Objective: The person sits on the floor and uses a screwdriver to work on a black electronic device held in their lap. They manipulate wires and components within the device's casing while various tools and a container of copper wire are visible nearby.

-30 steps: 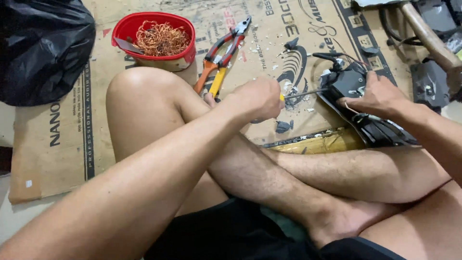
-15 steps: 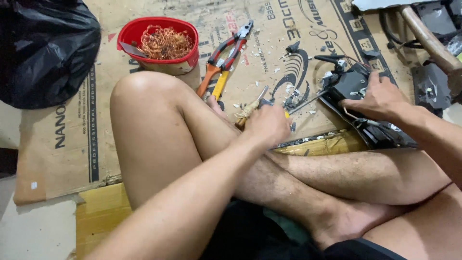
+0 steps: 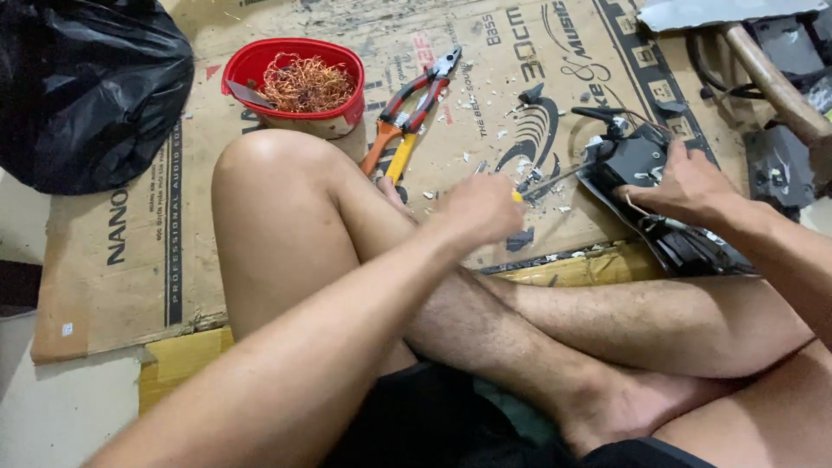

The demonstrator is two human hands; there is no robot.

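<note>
Left hand (image 3: 477, 208) fisted around a yellow-handled screwdriver (image 3: 555, 180), shaft reaching right into the black electronic part (image 3: 646, 165). Right hand (image 3: 685, 186) spread and pressed flat over that part, pinning it to the cardboard sheet (image 3: 130, 225) just beyond the crossed legs. Likely risk: tip slipping off under the levering force and jabbing the right fingers lying directly in line, or snapping brittle plastic. Pliers (image 3: 416, 95) and red bowl of copper wire (image 3: 295, 82) lying farther off, untouched.

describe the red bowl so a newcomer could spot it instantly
Start at the flattened cardboard sheet covering the floor; near its far edge, right of the black plastic bag, sits the red bowl. It alone holds a tangle of copper wire; red-handled pliers lie beside it.
</note>
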